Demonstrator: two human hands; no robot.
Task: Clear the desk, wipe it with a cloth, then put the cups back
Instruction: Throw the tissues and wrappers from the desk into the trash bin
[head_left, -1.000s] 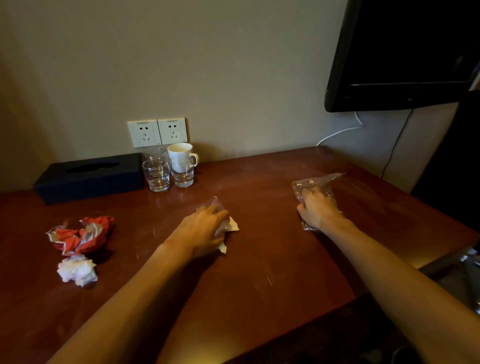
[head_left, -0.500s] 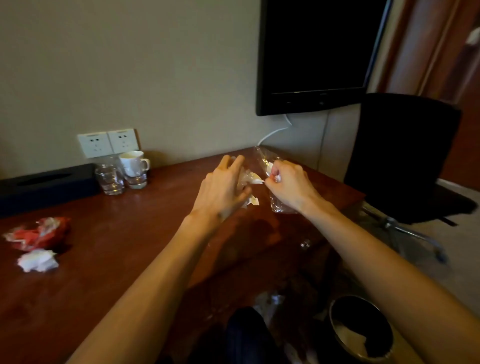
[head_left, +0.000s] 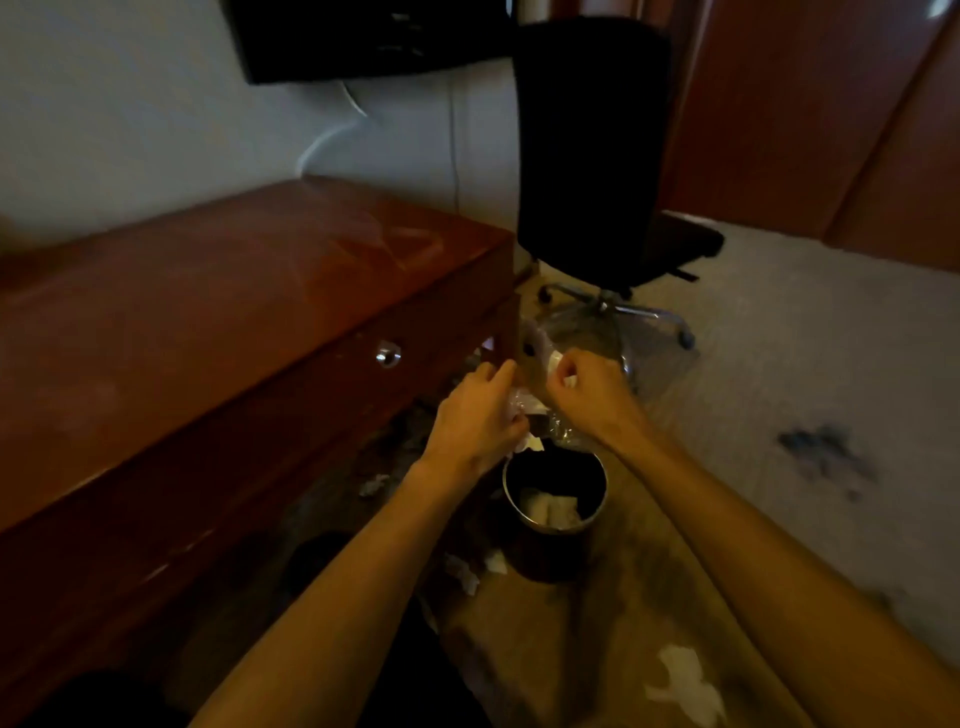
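In the head view, both hands hang just above the round waste bin (head_left: 555, 493) that stands on the floor near the right end of the desk. The left hand (head_left: 475, 423) has its grip curled round a crumpled white paper scrap (head_left: 525, 415), part of which pokes out below the palm. The right hand (head_left: 592, 395) has its grip pinched on a clear plastic wrapper (head_left: 543, 348), which trails up and to the left between the two hands, its lower end bunched under the wrist. The two hands are almost touching, and the rubbish sits over the far rim of the bin rather than over its middle. The bin already holds some pale paper at the bottom. The surface (head_left: 218, 291) to the left looks bare in the part that shows; the cups are out of view, so where they stand cannot be told from here. A black chair (head_left: 592, 156) stands at the far right, and loose white scraps (head_left: 685, 680) lie on the floor near the bin. The likely step is dropping this rubbish in. The risk is a miss: the light wrapper could drift or cling to the fingers on release, and with the hands so near the rim the paper could fall outside and join the litter on the floor.
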